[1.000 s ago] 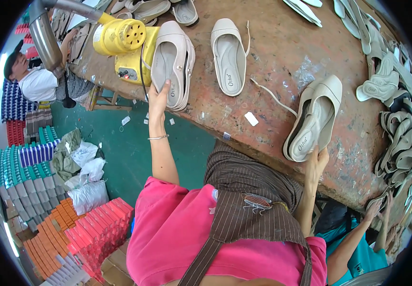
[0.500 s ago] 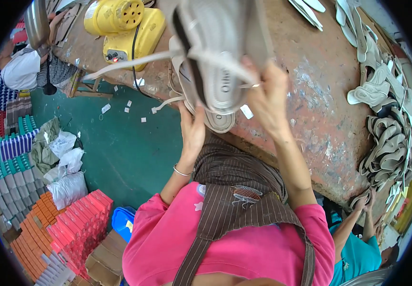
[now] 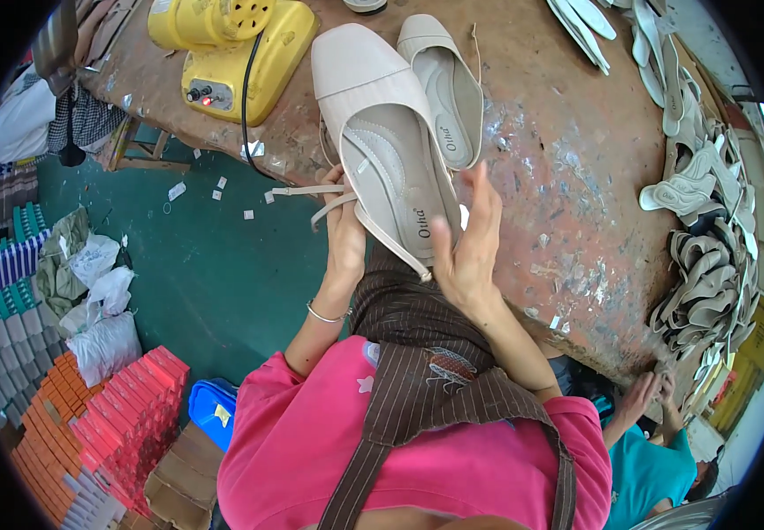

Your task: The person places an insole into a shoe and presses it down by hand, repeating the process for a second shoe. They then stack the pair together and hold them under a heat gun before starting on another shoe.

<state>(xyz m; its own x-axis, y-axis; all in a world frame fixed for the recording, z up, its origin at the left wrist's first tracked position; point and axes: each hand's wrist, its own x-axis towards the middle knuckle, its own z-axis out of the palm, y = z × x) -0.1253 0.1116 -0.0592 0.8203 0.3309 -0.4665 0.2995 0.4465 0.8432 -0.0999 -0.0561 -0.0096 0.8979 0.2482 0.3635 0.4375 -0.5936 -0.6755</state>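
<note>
Beige shoe (image 3: 382,141) between left hand (image 3: 344,238) and right hand (image 3: 468,252), fingers loosely spread.

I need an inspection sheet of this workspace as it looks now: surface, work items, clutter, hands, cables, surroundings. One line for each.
Surface: brown worktable, worn, with pale stains and paper scraps.
Work items: beige flat shoe held above the table edge, loose strap hanging left; second beige shoe lies on the table beside it.
Clutter: heap of pale shoe parts along the right edge; more at top right.
Hands: left hand holds the shoe from its left side; right hand supports its heel end, fingers spread.
Cables: black cable runs from the yellow machine over the table edge.
Surroundings: green floor, red boxes, white bags; another person's hands lower right.
</note>
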